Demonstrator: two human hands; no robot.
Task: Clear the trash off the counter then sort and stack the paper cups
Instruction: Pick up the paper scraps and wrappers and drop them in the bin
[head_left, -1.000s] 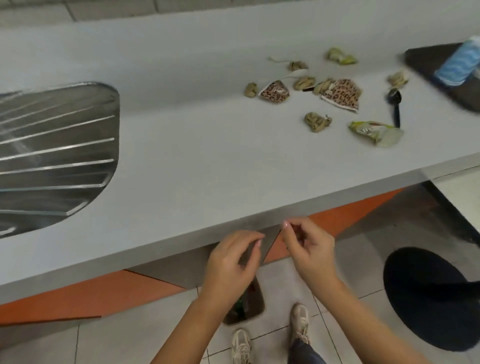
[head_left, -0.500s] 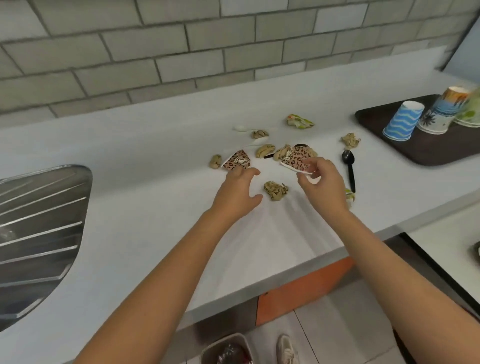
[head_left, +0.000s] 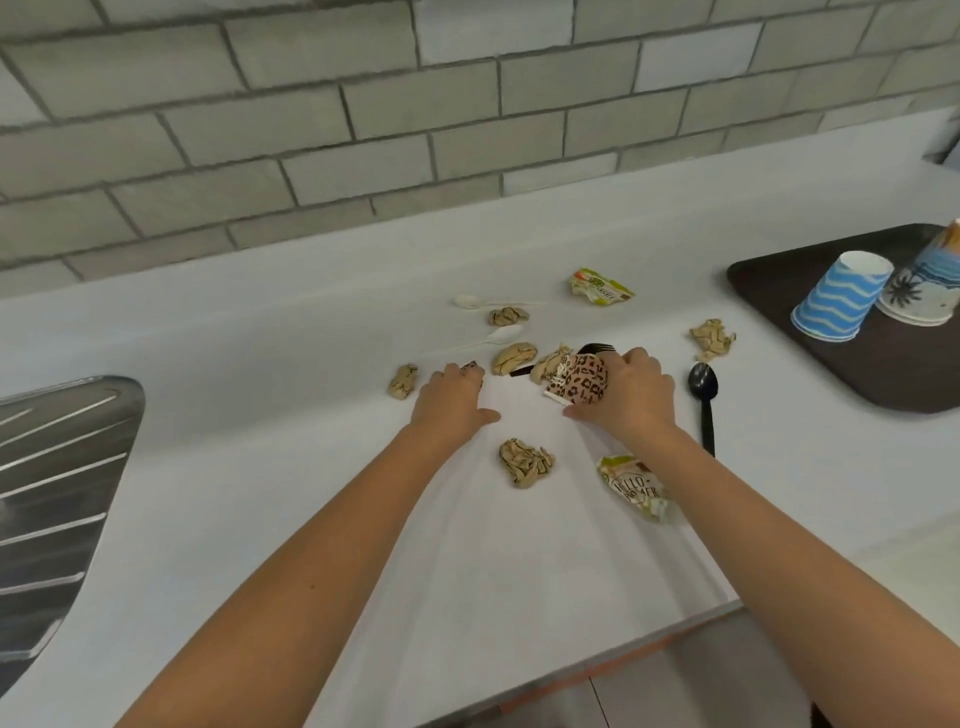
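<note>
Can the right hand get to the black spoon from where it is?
Probably yes: the spoon lies just right of the right hand, bare counter between, though it grips a leopard scrap.

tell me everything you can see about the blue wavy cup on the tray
The blue wavy cup is a paper cup printed with blue and white wavy bands. It stands upside down, its white base up and its wider rolled rim down on the dark brown tray, near the tray's left end. It looks intact, not crushed. In this view it overlaps a second upturned cup with a black print, at its right; whether they touch cannot be told. Nothing is stacked on it.
</note>
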